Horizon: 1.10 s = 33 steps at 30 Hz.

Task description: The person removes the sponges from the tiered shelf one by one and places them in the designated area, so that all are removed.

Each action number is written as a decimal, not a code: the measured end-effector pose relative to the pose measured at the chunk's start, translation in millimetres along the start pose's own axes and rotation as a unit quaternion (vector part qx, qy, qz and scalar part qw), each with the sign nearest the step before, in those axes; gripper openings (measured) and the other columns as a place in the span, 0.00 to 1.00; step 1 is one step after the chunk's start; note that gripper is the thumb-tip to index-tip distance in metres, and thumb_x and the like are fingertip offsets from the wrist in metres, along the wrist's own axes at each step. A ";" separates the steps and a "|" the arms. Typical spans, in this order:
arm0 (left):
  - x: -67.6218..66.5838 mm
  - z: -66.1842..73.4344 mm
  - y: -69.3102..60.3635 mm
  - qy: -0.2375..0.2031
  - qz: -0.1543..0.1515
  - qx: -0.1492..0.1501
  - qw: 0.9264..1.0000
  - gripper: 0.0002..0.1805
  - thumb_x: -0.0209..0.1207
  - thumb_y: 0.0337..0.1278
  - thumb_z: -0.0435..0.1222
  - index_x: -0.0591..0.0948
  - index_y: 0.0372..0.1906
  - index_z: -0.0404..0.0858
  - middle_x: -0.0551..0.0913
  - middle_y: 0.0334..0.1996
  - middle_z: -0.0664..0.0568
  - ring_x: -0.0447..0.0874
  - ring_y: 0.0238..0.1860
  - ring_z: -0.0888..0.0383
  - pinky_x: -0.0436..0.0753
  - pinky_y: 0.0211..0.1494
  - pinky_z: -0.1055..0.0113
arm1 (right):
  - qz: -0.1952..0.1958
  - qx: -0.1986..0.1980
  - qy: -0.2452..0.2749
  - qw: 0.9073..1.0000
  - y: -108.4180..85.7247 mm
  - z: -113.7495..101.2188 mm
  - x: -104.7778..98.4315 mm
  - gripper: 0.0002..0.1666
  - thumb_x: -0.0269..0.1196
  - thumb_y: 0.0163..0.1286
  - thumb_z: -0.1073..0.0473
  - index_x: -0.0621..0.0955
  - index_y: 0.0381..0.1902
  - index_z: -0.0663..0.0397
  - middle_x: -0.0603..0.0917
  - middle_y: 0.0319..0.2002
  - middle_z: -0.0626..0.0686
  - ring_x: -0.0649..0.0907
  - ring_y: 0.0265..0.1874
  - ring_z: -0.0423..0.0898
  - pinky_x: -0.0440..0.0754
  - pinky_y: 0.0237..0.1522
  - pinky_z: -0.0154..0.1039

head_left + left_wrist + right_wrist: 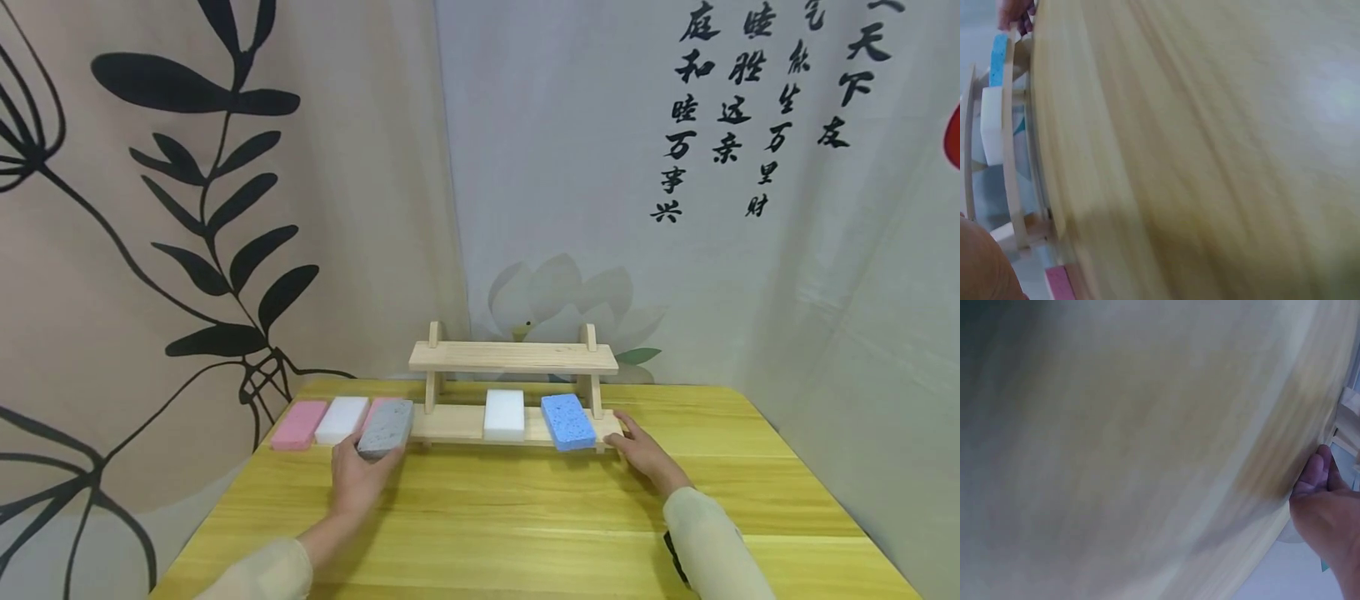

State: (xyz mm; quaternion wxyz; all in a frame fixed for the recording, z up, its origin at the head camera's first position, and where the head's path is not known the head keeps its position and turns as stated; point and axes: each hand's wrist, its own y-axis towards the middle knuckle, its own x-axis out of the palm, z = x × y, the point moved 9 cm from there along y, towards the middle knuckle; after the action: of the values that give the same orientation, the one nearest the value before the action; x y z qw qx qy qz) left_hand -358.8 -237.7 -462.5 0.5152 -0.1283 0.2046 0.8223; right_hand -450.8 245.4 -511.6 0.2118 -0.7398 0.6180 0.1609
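Left hand (363, 479): thumb and fingers closed on grey sponge (387, 427) by its edges, likely keeping its base free; located beside lower shelf's (453, 423) left end. Right hand (643, 450): pinches that shelf's right end, presumably steadying it. On shelf: upright white block (504, 415), skewed blue sponge (568, 422). Surface (525, 517), left: pink sponge (298, 426), second white block (341, 419).
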 end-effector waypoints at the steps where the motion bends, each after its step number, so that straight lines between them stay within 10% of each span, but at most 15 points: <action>1: -2.0 -1.5 -0.7 -0.001 0.001 0.001 1.000 0.47 0.71 0.51 0.43 0.61 0.68 0.20 0.64 0.59 0.31 0.64 0.60 0.38 0.63 0.67 0.45 | -0.002 0.000 -0.001 1.000 -0.7 -0.6 0.3 0.45 0.52 0.75 0.46 0.45 0.80 0.52 0.49 0.74 0.74 0.52 0.72 0.71 0.54 0.68 0.68; 33: -16.3 -49.2 -14.0 0.085 -0.020 -0.026 0.996 0.45 0.70 0.50 0.44 0.63 0.64 0.18 0.67 0.56 0.26 0.66 0.58 0.34 0.64 0.64 0.39 | 0.003 0.008 -0.010 1.000 -1.8 -2.0 -0.4 0.45 0.52 0.76 0.47 0.45 0.80 0.51 0.50 0.74 0.73 0.53 0.72 0.71 0.56 0.68 0.68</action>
State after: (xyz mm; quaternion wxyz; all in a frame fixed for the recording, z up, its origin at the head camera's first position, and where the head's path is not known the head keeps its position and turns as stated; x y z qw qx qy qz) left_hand -339.1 -268.3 -502.0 0.5091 -0.2148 0.2232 0.8030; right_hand -449.1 245.1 -509.4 0.2235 -0.7347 0.6192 0.1639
